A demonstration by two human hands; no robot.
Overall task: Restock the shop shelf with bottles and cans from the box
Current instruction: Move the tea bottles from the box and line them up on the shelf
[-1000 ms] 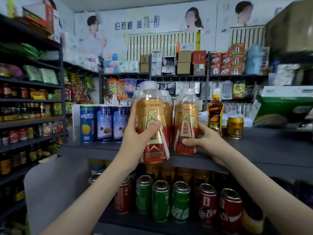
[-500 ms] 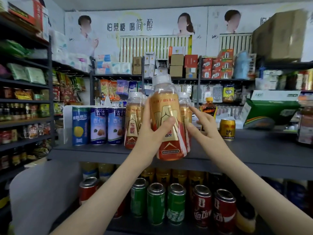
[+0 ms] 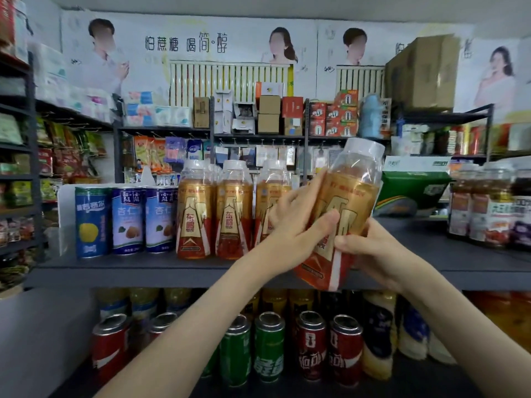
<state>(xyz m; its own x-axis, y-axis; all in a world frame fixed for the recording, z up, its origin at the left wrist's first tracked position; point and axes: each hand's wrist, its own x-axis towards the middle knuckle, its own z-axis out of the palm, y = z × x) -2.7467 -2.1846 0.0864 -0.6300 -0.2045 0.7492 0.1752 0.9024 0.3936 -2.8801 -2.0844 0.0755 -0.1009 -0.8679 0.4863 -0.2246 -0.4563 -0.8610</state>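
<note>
Grey shelf (image 3: 448, 254) first: bare board right of the standing row of bottles (image 3: 230, 214). We see the held bottle (image 3: 349, 202) over the shelf's front edge, just right of that row, long axis tilted, cap up-right, base down-left. Both hands wrap it: left hand (image 3: 296, 222) mid-body, nearer the row; right hand (image 3: 373, 248) low, nearer the bare board. We judge it needs uprighting, then setting back

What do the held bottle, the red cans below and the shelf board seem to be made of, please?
The held bottle looks like clear plastic: see-through shoulder and cap, glossy printed sleeve. The red cans look like metal, with shiny silver rims. The shelf board is matte dark grey, perhaps painted metal or laminate; I cannot tell which.
</note>
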